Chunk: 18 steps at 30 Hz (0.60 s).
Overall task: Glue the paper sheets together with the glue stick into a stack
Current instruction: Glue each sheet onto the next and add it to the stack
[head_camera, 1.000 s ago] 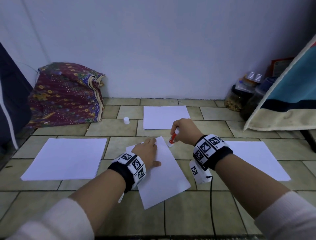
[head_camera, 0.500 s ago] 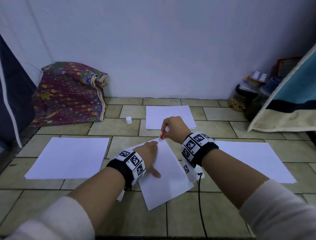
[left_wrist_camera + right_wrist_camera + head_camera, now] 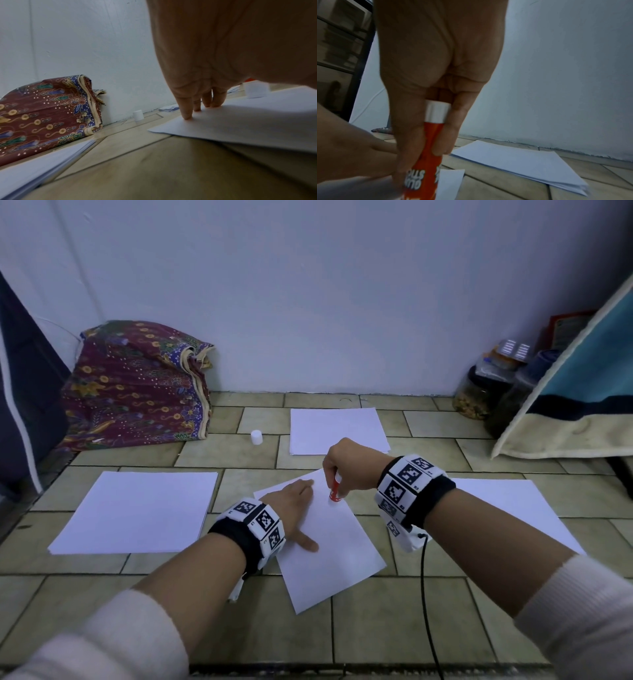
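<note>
Left hand: the left hand (image 3: 294,503) lies flat on the tilted sheet (image 3: 334,556), fingers straight and spread a little; in the left wrist view the fingertips (image 3: 187,115) press the paper near its far edge. It holds nothing.
Right hand: the right hand (image 3: 349,465) is closed around the glue stick (image 3: 335,489), thumb on one side and fingers on the other side.
Glue stick: red body, pointing down; its lower end touches the tilted sheet just to the right of the left fingers. In the right wrist view the white end (image 3: 436,113) of the tube is up, inside the palm.
Tilted sheet: under both hands, on the tile floor (image 3: 239,628), turned at an angle to the tiles.
Paper piles: one pile (image 3: 137,508) to the left of the left hand, one pile (image 3: 335,429) just beyond the right hand, one pile (image 3: 513,508) behind the right wrist, partly hidden by it.
White cap (image 3: 256,437): stands on the floor beyond the left hand, apart from the papers.
Patterned cloth (image 3: 137,385): far left, against the wall.
Jars (image 3: 479,395): far right, in the corner.
</note>
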{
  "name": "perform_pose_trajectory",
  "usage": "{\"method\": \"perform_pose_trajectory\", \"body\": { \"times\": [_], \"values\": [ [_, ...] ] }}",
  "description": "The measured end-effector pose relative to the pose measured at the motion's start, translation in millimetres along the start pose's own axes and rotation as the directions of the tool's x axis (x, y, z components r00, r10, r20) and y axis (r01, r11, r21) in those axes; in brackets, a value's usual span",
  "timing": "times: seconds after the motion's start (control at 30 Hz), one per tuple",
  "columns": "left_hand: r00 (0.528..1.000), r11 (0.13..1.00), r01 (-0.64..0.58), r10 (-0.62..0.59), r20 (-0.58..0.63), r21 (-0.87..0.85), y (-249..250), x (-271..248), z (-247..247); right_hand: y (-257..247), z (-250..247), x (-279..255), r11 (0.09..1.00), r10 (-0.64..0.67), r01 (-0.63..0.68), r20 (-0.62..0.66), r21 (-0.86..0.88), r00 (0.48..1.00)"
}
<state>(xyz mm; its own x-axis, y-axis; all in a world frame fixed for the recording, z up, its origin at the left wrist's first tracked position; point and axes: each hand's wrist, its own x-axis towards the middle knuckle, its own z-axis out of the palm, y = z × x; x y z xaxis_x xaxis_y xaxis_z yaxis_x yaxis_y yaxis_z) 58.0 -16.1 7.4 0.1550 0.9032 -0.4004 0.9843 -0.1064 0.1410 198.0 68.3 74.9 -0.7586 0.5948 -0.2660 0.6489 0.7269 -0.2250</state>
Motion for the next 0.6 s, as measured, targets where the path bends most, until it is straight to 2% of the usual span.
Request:
{"method": "perform_pose_trajectory", "body": {
  "times": [0.27, 0.5, 0.6],
  "values": [
    [1.000, 1.000, -0.008, 0.008, -0.012, -0.016, 0.2, -2.6, 4.7, -3.6, 7.4, -37.0, 0.998, -0.060, 0.064, 0.132, -0.027, 0.989],
    [1.000, 1.000, -0.018, 0.018, 0.023, -0.004, -0.8, -0.6, 4.8, 1.8, 16.0, -56.8, 0.999, -0.049, 0.047, 0.223, 0.014, 0.974],
    [0.997, 0.999, -0.027, 0.024, 0.074, 0.038, -3.5, 3.4, 6.9, 3.4, 18.4, -64.0, 0.998, -0.058, 0.053, 0.247, 0.028, 0.967]
  ]
}}
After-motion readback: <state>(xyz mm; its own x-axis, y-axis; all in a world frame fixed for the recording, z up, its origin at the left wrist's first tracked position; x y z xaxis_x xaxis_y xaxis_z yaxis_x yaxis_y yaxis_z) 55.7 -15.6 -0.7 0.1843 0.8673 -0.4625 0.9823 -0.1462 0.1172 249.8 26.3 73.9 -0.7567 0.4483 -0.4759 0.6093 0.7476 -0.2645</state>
